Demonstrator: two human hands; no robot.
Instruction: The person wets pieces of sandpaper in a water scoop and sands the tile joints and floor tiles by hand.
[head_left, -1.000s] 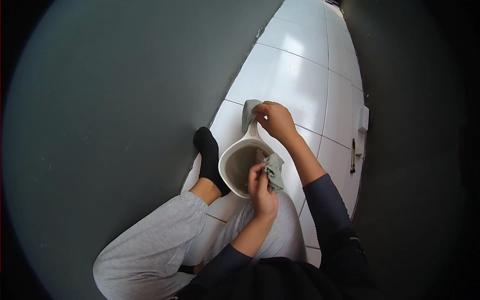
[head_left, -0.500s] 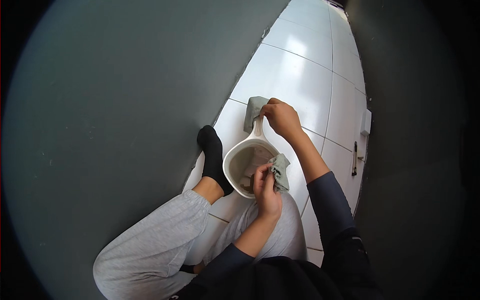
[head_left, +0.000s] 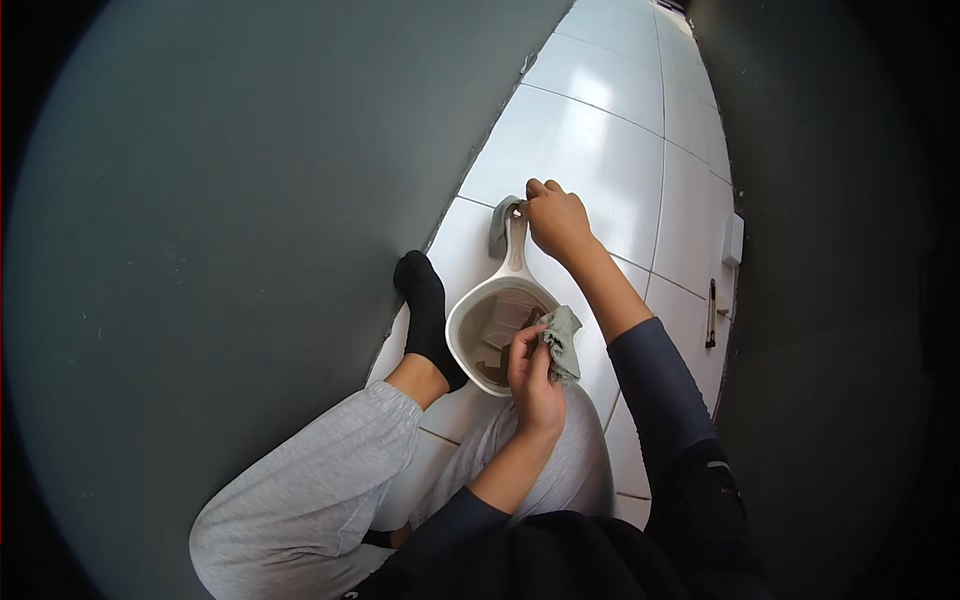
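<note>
A white dipper [head_left: 452,335] with a handle stands on the floor between my legs, with cloudy water inside and pale reflections on it. My left hand [head_left: 537,385] is at its right rim, fingers closed on a crumpled grey-green cloth [head_left: 562,343] that lies over the rim. At the far end of the handle [head_left: 515,245], my right hand [head_left: 556,220] is bent with its fingers pinched at the edge of a second grey-green cloth [head_left: 500,229]. That cloth hangs at the handle's left side. The right fingertips are partly hidden.
My foot in a black sock [head_left: 425,305] is just left of the dipper. Along the right edge of the white tiled floor [head_left: 570,140] are a dark, narrow tool [head_left: 712,315] and a white block [head_left: 733,240]. Dark grey walls [head_left: 260,200] rise on both sides.
My right hand has turned and risen slightly at the handle end, and the cloth there has folded narrower, showing more of the handle. My left hand keeps its hold on the other cloth.
</note>
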